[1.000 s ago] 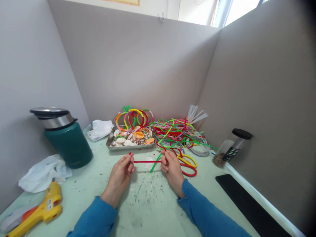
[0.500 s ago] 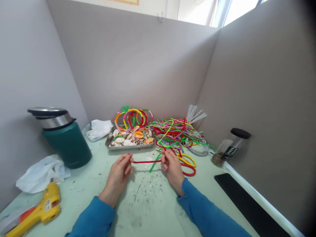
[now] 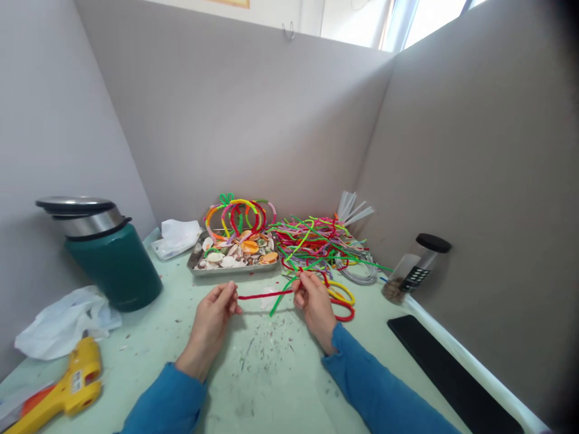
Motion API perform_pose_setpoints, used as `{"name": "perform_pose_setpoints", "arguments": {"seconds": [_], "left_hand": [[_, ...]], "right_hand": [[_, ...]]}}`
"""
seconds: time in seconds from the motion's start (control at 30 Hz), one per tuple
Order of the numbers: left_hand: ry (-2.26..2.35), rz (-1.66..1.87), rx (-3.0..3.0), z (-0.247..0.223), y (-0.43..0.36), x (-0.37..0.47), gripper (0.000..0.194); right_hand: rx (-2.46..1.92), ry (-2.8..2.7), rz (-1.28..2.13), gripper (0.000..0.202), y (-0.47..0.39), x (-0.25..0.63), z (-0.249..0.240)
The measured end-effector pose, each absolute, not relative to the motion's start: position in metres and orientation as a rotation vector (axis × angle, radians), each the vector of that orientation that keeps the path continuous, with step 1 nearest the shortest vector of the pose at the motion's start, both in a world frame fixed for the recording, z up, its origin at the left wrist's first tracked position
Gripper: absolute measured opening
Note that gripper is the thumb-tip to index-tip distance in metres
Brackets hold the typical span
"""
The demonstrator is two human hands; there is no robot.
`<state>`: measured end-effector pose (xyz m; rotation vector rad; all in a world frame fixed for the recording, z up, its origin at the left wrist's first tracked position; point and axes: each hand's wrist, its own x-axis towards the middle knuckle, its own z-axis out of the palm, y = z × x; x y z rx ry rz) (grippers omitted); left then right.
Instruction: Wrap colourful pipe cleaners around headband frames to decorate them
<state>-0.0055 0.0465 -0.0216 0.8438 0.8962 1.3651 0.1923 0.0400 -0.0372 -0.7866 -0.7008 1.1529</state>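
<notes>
A red pipe cleaner (image 3: pixel 266 295) stretches nearly straight between my two hands, above the table. My left hand (image 3: pixel 216 310) pinches one end between thumb and fingertips. With its fingers closed, my right hand (image 3: pixel 313 304) grips the pipe cleaner near the other side, and a red bit shows above the fingertips. Beneath the red strand a green pipe cleaner (image 3: pixel 283 296) lies on the table. Just beyond my right hand are a yellow loop (image 3: pixel 346 292) and a red loop (image 3: pixel 348 314), partly hidden by the hand.
Behind my hands stands a metal tray (image 3: pixel 235 272) of shells with colourful rings (image 3: pixel 239 208) over it. A heap of pipe cleaners (image 3: pixel 312 241) lies right of it. A green flask (image 3: pixel 115 265), tissue (image 3: pixel 67 322) and yellow glue gun (image 3: pixel 79 380) stand left; a jar (image 3: pixel 418 268) and black strip (image 3: pixel 447 367) right.
The view has shifted slightly, so everything appears a little further left. My left hand has drawn slightly away from the right, with a bit more red strand showing between them.
</notes>
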Motion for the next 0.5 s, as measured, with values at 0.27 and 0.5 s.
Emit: {"name": "perform_pose_setpoints", "arguments": {"seconds": [0.27,0.5], "left_hand": [[1.088,1.357,0.889,-0.0287,0.0515,-0.009,0.037],[0.997,1.451,0.772,-0.0251,0.0497,-0.0099,0.031]], "right_hand": [[-0.732,-0.621,1.187,0.019,0.0406,0.201,-0.0321],[-0.67,-0.567,1.252,0.017,0.0412,0.2027,-0.0347]]}}
